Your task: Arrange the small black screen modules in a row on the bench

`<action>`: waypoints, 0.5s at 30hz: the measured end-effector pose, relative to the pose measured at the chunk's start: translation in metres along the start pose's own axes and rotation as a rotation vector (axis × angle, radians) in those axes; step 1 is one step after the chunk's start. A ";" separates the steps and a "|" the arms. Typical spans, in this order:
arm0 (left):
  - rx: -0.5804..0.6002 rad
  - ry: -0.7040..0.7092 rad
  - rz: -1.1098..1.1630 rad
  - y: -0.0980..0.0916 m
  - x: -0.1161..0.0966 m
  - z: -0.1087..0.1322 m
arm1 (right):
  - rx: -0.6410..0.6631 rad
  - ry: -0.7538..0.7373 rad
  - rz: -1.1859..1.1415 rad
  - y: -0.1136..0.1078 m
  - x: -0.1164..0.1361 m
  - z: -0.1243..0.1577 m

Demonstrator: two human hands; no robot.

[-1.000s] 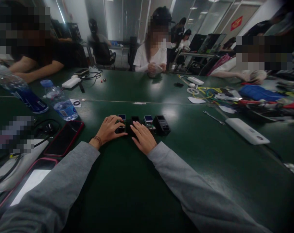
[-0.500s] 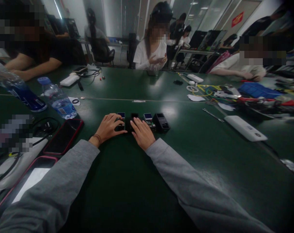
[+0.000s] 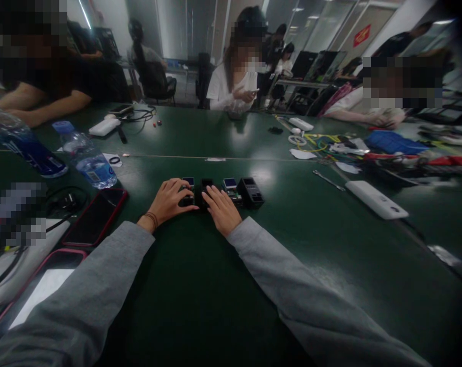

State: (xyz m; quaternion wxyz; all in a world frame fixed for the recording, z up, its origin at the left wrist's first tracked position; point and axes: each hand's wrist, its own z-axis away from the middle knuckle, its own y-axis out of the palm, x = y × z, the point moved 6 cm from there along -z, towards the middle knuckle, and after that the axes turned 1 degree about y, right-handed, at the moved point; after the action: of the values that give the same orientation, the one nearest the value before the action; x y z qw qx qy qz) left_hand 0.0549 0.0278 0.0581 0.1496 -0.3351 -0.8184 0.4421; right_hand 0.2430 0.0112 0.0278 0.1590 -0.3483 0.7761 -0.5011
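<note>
Case (image 3: 207,182) lengthwise away, flat right grip (image 3: 221,205), left grip (image 3: 171,200) half-curled round module (image 3: 188,182), hold unclear

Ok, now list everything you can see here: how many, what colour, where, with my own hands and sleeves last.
Small screen boards: 2, dark screens, centre row
Black cases: 2, black, same row
Bottles: 2, clear and blue, left
Near phones: 2, red- and pink-edged, left
White device: 1, white, right
Wrench: 1, silver, right of centre
Cables: uncountable, mixed, far right
Table: green, beneath everything
People: several, mixed clothing, beyond
Red sign: 1, red, upper right
Left hand: 1, bare, around left board
Right hand: 1, bare, over the row
Sleeves: 2, grey, foreground
</note>
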 end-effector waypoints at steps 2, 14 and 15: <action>0.001 -0.011 0.013 0.000 0.001 0.000 | 0.002 0.015 0.033 -0.001 0.001 -0.001; -0.053 -0.154 0.122 -0.002 0.014 0.005 | -0.243 0.151 0.141 -0.023 -0.042 0.035; -0.089 -0.195 0.138 -0.002 0.019 0.006 | -0.223 0.170 0.134 -0.020 -0.048 0.038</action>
State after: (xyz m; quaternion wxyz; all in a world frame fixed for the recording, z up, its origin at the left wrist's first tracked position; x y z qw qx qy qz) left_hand 0.0367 0.0360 0.0555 0.0233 -0.3524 -0.8229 0.4450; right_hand 0.3073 0.0138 0.0235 0.0859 -0.2675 0.8591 -0.4278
